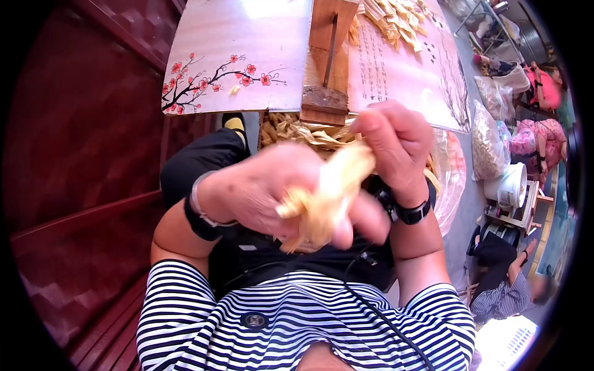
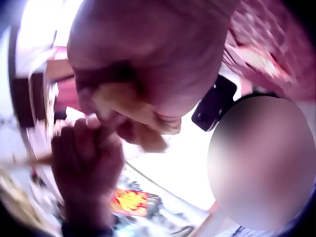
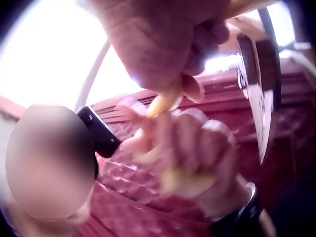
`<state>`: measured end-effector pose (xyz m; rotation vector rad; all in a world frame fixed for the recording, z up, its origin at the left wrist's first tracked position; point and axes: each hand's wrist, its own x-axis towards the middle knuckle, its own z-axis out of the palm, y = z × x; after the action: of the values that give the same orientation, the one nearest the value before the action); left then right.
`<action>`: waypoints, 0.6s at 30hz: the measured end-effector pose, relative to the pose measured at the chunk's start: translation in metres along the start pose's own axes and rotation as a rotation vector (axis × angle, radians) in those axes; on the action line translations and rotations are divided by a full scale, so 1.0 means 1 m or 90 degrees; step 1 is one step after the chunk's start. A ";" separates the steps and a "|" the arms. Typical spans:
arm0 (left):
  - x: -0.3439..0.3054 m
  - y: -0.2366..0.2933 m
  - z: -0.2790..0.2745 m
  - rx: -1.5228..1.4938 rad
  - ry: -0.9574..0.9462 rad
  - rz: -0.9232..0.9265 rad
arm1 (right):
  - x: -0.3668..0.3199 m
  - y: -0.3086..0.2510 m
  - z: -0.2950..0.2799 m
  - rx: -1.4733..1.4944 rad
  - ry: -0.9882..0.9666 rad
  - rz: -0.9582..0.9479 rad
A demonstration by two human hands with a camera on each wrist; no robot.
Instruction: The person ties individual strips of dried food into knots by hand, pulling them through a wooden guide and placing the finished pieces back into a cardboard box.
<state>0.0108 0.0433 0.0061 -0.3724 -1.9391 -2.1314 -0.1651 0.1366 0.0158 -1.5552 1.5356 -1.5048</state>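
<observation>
In the head view my left hand (image 1: 257, 185) grips a blurred bundle of pale yellow corn husk (image 1: 340, 179), with the ends poking out past the fingers. My right hand (image 1: 399, 145) is at the bundle's upper end, thumb and fingers curled and pinching it. Both hands are above my lap, just in front of the table edge. The left wrist view has the husk (image 2: 133, 106) under the large left hand, the right hand close beside it. A piece of husk (image 3: 168, 98) runs between the two hands in the right wrist view.
A table (image 1: 247, 37) printed with blossoms carries a wooden block with a metal rod (image 1: 331, 52). Loose husks (image 1: 396, 21) lie at its far right, and more husks (image 1: 291, 131) are heaped below the edge. A red panelled wall (image 1: 80, 154) stands left; people, bags and a white bucket (image 1: 507, 185) are right.
</observation>
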 end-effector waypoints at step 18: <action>-0.003 0.001 -0.009 0.855 0.346 0.039 | -0.004 0.012 0.025 -0.082 -0.072 -0.098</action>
<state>0.0140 0.0340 0.0051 0.3620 -2.3570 -0.4320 -0.1464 0.1290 -0.0030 -1.8375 1.5029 -1.3946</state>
